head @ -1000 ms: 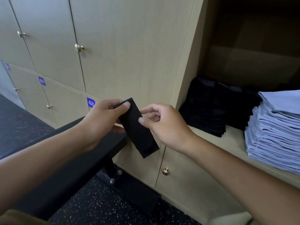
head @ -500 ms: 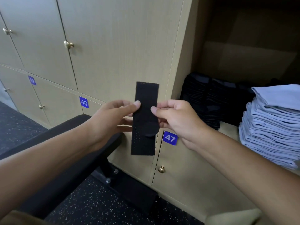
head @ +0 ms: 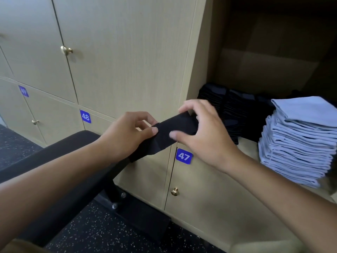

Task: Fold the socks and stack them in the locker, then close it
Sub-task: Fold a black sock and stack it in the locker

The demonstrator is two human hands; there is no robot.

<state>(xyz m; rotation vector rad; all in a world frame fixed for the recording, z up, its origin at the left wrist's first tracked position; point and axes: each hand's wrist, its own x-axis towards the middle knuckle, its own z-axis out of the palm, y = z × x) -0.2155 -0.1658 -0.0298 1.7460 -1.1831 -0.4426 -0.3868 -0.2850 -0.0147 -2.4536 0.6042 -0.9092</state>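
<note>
Left hand (head: 125,136) and right hand (head: 202,132) pinching black sock (head: 171,132), open locker (head: 273,70) behind

A black padded bench (head: 60,161) runs from 9 o'clock toward the centre, standing on a dark speckled floor (head: 102,232). Closed locker doors carry blue number labels: 47 (head: 183,156) just right of centre, 48 (head: 85,116) at 9 o'clock, 49 (head: 23,91) further left. Brass knobs (head: 66,50) sit on the doors.

Changing room, numbered wooden lockers (head: 116,57) with brass knobs (head: 66,50), padded black bench (head: 60,161), speckled rubber floor (head: 102,232)
</note>
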